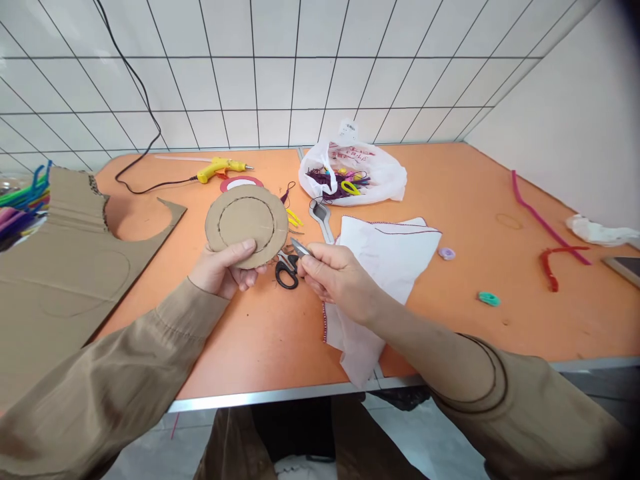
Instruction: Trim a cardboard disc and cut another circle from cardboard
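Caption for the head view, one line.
Left hand steadies a cardboard disc with a circular score; right hand holds a pointed blade beside it.

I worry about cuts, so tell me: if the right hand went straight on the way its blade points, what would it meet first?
Probably the right edge of the cardboard disc that the left hand holds; the blade in the right hand points at it, though one view leaves depths unclear.

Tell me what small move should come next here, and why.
Probably bring the pointed blade left to a gap in the dark ring marked on the cardboard disc. The left hand already holds the disc up, ring showing, while the right hand holds the blade just beside its rim, and the ring's line looks broken.
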`<state>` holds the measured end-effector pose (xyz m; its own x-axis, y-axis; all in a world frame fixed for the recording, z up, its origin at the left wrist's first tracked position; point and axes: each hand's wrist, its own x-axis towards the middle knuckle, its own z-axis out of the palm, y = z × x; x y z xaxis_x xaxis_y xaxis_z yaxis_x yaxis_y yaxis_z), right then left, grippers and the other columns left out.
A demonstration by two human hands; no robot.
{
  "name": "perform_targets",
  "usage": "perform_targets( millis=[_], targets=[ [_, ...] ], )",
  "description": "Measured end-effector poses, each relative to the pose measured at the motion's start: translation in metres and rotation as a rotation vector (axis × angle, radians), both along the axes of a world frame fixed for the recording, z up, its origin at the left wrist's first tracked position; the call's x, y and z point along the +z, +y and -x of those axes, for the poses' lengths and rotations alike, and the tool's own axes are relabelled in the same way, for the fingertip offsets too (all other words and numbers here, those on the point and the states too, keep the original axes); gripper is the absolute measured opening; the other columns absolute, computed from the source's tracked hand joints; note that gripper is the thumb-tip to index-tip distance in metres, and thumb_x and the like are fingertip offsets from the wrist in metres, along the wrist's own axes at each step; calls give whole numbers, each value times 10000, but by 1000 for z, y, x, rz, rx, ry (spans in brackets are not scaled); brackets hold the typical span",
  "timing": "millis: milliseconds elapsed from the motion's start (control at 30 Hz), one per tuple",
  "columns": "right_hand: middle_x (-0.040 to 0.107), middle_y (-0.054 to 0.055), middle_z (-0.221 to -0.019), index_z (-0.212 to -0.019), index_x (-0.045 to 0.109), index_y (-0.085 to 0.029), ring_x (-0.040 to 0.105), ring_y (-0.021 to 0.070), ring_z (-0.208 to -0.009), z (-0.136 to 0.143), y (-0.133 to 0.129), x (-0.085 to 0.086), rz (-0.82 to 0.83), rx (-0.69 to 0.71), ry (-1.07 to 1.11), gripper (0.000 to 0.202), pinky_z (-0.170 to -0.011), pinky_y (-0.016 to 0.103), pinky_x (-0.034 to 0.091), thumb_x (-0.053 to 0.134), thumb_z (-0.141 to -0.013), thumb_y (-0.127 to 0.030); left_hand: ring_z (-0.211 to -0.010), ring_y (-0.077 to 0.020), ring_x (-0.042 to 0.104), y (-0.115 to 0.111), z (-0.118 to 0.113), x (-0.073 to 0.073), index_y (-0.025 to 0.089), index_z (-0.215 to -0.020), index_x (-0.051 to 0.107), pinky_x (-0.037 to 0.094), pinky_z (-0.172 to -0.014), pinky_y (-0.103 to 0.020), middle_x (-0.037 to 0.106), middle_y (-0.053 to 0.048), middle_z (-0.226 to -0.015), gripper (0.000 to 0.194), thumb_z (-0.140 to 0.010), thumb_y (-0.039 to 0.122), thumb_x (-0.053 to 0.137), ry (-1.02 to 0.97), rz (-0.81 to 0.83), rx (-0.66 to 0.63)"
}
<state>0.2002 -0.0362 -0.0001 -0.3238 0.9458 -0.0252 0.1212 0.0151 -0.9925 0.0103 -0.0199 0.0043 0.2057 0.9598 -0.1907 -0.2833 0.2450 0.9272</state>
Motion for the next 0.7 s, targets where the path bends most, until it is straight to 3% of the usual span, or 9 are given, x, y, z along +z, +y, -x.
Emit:
perform_targets(
  millis=[300,700],
  targets=[
    [309,-97,-460,-639,453,-189,261,52,-415,1,0,-1,-4,36,-15,222,-427,221,220,437,-848,-259,-360,-85,523,1,4,1,133,-745,666,383,-312,-151,663,-21,-534,157,-712,277,719,83,-89,-28],
    [318,-91,-476,-637,448,-189,269,55,-426,0,0,-2,-9,24,-26,230,-429,220,221,447,-856,-259,-353,-93,515,-1,2,3,131,-734,635,375,-307,-177,650,-18,-521,183,-686,276,735,135,-101,33]
  ],
)
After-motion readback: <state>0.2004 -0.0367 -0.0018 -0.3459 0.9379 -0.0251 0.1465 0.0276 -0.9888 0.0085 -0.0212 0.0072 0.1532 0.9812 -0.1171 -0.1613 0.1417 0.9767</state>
